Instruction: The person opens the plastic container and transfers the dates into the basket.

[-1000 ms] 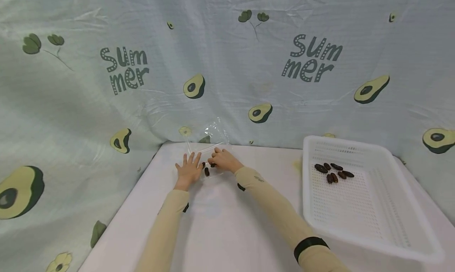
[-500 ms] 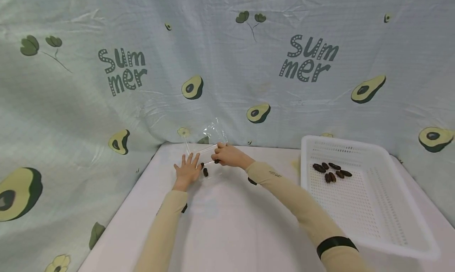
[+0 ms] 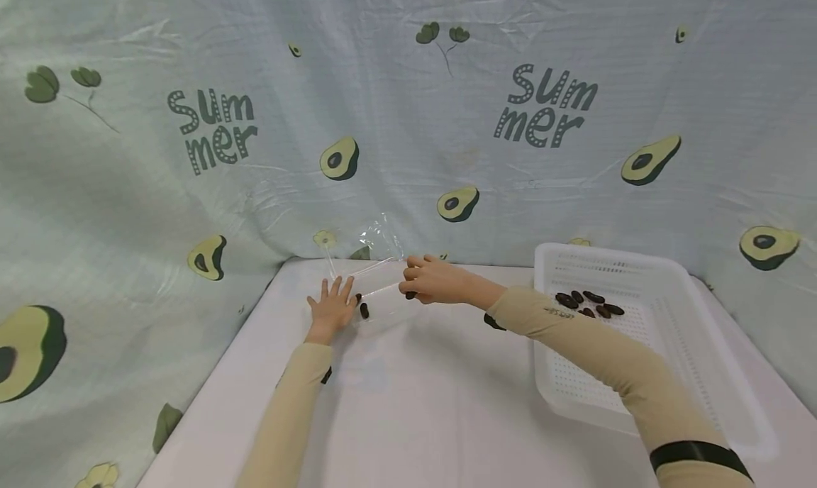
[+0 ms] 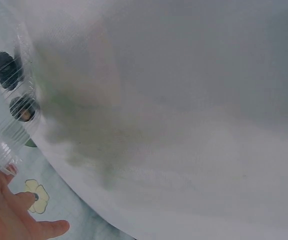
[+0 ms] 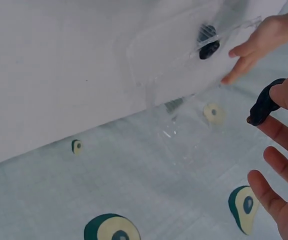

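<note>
At the far end of the table stands a clear plastic box (image 3: 391, 313), its lid (image 3: 381, 240) tilted up at the back. Two dark dates, one date (image 4: 6, 70) larger in the left wrist view, lie in its left part. My left hand (image 3: 332, 311), fingers spread, rests at the box's left side. With thumb and forefinger my right hand (image 3: 442, 281) pinches another date (image 5: 265, 102), its other fingers apart from it. That hand is off the box's right side, raised above the table.
A white perforated plastic basket (image 3: 645, 403) stands on the right, holding several dates (image 3: 593, 297); my right sleeve (image 3: 593, 339) crosses over its near left part. Behind the table (image 3: 396, 417) hangs a cloth (image 3: 408, 119) printed with avocados.
My right hand has drawn back from the box toward the right, taking a date with it. The left hand stays at the box's left side. The view has turned slightly right.
</note>
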Demonstrator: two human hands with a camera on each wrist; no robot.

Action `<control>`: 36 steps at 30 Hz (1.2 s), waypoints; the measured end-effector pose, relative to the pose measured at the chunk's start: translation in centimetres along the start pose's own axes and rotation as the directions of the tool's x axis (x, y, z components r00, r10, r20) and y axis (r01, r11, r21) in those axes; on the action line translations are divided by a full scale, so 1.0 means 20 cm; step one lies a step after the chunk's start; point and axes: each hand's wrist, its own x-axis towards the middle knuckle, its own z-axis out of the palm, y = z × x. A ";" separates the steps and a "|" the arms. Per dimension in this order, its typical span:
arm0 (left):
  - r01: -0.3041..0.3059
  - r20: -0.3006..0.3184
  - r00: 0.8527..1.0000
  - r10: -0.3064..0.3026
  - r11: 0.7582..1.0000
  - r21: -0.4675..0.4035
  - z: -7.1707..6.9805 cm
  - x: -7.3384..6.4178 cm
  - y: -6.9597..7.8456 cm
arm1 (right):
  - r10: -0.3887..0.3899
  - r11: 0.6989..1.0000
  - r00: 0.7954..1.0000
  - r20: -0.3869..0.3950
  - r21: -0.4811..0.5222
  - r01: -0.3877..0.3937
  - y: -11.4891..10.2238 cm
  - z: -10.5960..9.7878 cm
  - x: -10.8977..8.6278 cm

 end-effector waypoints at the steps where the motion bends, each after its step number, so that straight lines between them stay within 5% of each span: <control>1: -0.001 0.000 1.000 0.001 1.000 -0.003 0.00 0.00 0.00 | -0.002 1.000 1.000 -0.002 0.001 0.002 0.00 -0.02 -0.03; 12: -0.004 0.006 1.000 0.003 1.000 0.011 -0.01 0.00 -0.01 | 0.046 0.997 0.995 -0.092 0.060 -0.040 0.07 -0.11 -0.48; 27: -0.009 -0.003 1.000 0.009 1.000 0.004 0.00 -0.01 -0.05 | 0.229 0.973 0.954 -0.192 0.006 -0.232 0.22 0.01 -1.06; 36: -0.026 0.007 1.000 0.026 1.000 -0.015 0.00 0.00 -0.01 | 0.309 0.948 0.933 -0.185 -0.011 -0.317 0.29 0.15 -1.26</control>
